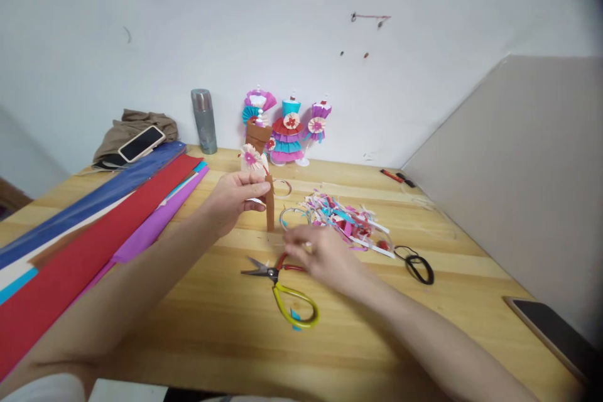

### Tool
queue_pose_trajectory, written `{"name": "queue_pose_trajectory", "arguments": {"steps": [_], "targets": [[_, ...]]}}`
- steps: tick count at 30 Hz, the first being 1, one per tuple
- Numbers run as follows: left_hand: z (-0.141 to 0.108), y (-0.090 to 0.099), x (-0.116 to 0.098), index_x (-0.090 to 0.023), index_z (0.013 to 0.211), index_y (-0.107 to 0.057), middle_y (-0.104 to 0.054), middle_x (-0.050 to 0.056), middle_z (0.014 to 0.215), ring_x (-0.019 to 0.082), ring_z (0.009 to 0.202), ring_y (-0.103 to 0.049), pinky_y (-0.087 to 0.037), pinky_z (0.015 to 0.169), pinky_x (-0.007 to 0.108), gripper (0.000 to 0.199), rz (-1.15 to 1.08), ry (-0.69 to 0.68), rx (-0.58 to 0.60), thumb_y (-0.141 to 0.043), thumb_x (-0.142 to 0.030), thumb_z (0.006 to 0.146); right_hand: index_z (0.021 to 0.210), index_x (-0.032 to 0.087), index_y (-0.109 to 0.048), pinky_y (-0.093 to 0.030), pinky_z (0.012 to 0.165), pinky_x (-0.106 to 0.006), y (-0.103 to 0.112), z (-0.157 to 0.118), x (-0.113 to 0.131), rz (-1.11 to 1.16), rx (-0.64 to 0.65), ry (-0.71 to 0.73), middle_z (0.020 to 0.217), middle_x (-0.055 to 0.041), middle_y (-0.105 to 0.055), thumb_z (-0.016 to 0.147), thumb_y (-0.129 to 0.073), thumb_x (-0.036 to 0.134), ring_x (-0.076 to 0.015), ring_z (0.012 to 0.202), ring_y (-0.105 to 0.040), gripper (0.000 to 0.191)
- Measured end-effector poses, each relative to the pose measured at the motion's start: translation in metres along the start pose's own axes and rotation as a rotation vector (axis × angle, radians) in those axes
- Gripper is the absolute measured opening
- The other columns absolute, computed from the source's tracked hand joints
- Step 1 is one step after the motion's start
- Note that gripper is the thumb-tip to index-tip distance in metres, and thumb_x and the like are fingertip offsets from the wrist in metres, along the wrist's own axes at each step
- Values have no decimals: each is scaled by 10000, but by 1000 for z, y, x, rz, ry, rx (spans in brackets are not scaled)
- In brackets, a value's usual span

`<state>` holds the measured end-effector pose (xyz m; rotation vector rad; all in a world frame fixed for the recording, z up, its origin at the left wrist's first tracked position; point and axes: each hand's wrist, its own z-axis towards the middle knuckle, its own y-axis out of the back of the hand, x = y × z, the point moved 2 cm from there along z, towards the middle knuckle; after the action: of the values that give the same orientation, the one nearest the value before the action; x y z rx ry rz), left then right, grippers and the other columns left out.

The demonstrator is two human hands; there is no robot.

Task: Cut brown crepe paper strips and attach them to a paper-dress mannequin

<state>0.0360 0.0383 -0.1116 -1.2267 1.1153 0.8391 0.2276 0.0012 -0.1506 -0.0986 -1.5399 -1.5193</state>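
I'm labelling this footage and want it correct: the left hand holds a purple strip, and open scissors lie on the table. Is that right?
Not quite: the strip in the left hand is brown, not purple, as the head view shows. The open scissors do lie on the table.

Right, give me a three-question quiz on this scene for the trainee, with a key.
1. True or false: the scissors lie with their blades closed together.
2. What does the left grip hold?
a) the scissors
b) a brown strip
c) a phone
3. Name the upright thing at the back of the table, left of the paper dresses in the picture.

Key:
1. False; the blades are spread.
2. b
3. The flask.
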Motion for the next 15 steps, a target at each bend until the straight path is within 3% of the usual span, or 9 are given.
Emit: {"name": "queue_pose_trajectory", "arguments": {"steps": [3, 5, 9, 15], "targets": [[-2, 2, 4, -127, 602, -686, -660, 42, 666, 110, 601, -580, -470, 545, 211, 251, 11, 1, 3, -868, -292, 549, 917, 167, -653, -501, 649, -298, 8, 20, 3, 503, -224, -83, 767, -41, -678, 835, -610, 391, -157, 682, -632, 243], [-3, 1, 4, -136, 597, -690, -661, 37, 660, 115, 601, -584, -473, 548, 215, 243, 13, -1, 17, -872, -287, 537, 939, 166, -653, -485, 612, -271, 8, 32, 9, 655, -239, -105, 771, -29, -672, 770, -671, 423, -132, 653, -609, 309], [-3, 2, 7, -138, 607, -701, -664, 40, 645, 123, 593, -595, -470, 550, 225, 213, 11, -6, 32, -858, -270, 552, 832, 161, -637, -418, 521, -234, 3, 46, 18, 743, -214, -128, 674, 3, -633, 681, -731, 444, -96, 553, -541, 335], [-2, 7, 13, -136, 594, -685, -666, 34, 615, 121, 566, -589, -461, 524, 219, 218, 8, 1, 25, -857, -259, 544, 696, 166, -558, -362, 474, -224, -4, 54, 16, 729, -222, -147, 536, 48, -524, 704, -709, 484, -73, 455, -465, 352]]}}
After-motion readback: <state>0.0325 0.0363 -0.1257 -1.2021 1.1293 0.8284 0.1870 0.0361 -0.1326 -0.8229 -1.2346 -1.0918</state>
